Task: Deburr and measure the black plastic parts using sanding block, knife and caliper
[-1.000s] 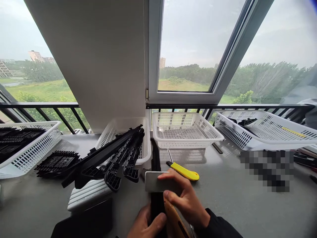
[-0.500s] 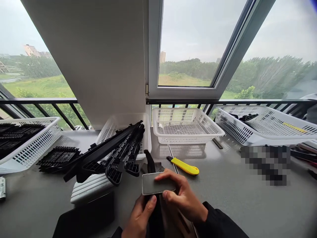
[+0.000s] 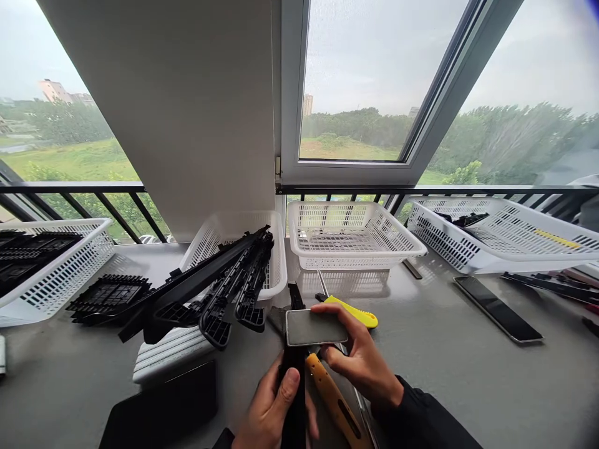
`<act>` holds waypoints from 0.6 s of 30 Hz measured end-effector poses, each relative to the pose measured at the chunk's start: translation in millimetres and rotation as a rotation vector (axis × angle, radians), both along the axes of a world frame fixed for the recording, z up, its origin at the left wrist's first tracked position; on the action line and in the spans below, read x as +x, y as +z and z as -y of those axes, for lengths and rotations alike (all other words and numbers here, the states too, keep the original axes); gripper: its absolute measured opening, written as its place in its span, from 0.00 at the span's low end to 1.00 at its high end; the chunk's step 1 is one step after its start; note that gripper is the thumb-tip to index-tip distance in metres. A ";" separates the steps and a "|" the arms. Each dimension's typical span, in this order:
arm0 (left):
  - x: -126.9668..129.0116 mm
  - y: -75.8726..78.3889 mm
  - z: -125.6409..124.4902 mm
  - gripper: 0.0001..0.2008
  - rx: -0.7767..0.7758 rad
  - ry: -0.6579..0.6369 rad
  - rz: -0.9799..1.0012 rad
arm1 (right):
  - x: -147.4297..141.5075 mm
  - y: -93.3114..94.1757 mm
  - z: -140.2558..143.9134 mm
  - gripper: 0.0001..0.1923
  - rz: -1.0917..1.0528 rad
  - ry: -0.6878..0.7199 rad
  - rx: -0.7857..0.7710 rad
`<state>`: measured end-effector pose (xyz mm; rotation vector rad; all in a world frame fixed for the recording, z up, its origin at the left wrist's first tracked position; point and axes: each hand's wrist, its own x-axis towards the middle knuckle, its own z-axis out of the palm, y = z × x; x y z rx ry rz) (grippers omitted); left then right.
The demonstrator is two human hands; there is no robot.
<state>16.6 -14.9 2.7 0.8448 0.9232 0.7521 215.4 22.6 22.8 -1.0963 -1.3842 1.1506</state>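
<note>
My left hand (image 3: 276, 399) is wrapped round a long black plastic strip (image 3: 294, 374), which points away from me. In my right hand (image 3: 367, 355) is a flat grey rectangular block with a pale rim (image 3: 316, 328), pinched between thumb and fingers. The block lies across the strip's upper part; whether the two touch I cannot tell. Under my hands a tool with an orange handle (image 3: 334, 399) lies beside a thin metal rod (image 3: 362, 408). A yellow utility knife (image 3: 353, 310) lies just beyond my right hand.
Several black ribbed parts (image 3: 224, 274) lean on a white basket (image 3: 281, 274). More white baskets (image 3: 355, 259) line the window side. At left are a black grid part (image 3: 110, 296), a white ribbed case (image 3: 171, 352) and a dark flat panel (image 3: 161, 408). A phone (image 3: 498, 310) lies at right.
My right hand has moved the grey block to the right and slightly away from me. More of the black strip and the orange handle now shows.
</note>
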 end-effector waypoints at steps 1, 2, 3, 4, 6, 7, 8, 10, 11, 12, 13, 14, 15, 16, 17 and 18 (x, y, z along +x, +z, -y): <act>-0.1 -0.4 0.2 0.42 -0.015 0.024 -0.003 | -1.2 1.0 1.0 0.27 -0.004 0.036 -0.021; -0.3 -0.9 0.5 0.40 -0.027 0.044 -0.007 | -3.3 1.9 2.1 0.24 -0.016 0.081 -0.032; -0.4 -1.5 0.9 0.38 -0.034 0.056 -0.012 | -5.9 2.5 3.2 0.18 -0.032 0.122 -0.036; -0.3 -2.1 1.3 0.36 -0.034 0.062 -0.014 | -8.9 2.8 4.0 0.11 -0.049 0.148 -0.038; 0.0 -3.3 2.0 0.36 -0.029 0.054 -0.004 | -15.0 2.2 5.0 0.17 -0.092 0.159 -0.056; 0.3 -3.8 2.2 0.36 -0.024 0.047 -0.001 | -17.8 1.5 5.1 0.23 -0.118 0.152 -0.076; 0.5 -4.1 2.1 0.36 -0.017 0.042 -0.002 | -19.9 0.8 4.8 0.26 -0.148 0.144 -0.106; 0.8 -4.0 1.4 0.36 -0.015 0.024 -0.005 | -21.5 -0.6 3.1 0.28 -0.195 0.148 -0.178; 0.9 -3.5 0.8 0.36 -0.019 0.009 0.001 | -20.6 -1.2 1.9 0.29 -0.200 0.155 -0.207; 1.1 -2.7 0.2 0.37 -0.022 -0.007 0.016 | -18.6 -1.9 0.5 0.29 -0.198 0.151 -0.227; 1.3 -1.7 -0.3 0.39 -0.024 -0.025 0.036 | -15.8 -2.7 -1.0 0.30 -0.195 0.129 -0.240; 1.7 -0.6 -0.5 0.41 -0.027 -0.040 0.057 | -12.8 -3.8 -2.2 0.31 -0.195 0.092 -0.249; 2.1 0.7 -0.2 0.42 -0.028 -0.051 0.076 | -10.0 -5.2 -3.0 0.31 -0.200 0.044 -0.253; 2.7 1.9 0.5 0.42 -0.026 -0.053 0.090 | -8.1 -6.7 -3.3 0.32 -0.211 -0.003 -0.255; 3.2 3.0 1.7 0.42 -0.028 -0.046 0.099 | -7.4 -8.3 -3.0 0.32 -0.223 -0.035 -0.257; 3.7 3.9 3.3 0.42 -0.033 -0.029 0.106 | -7.9 -9.9 -2.4 0.32 -0.232 -0.044 -0.260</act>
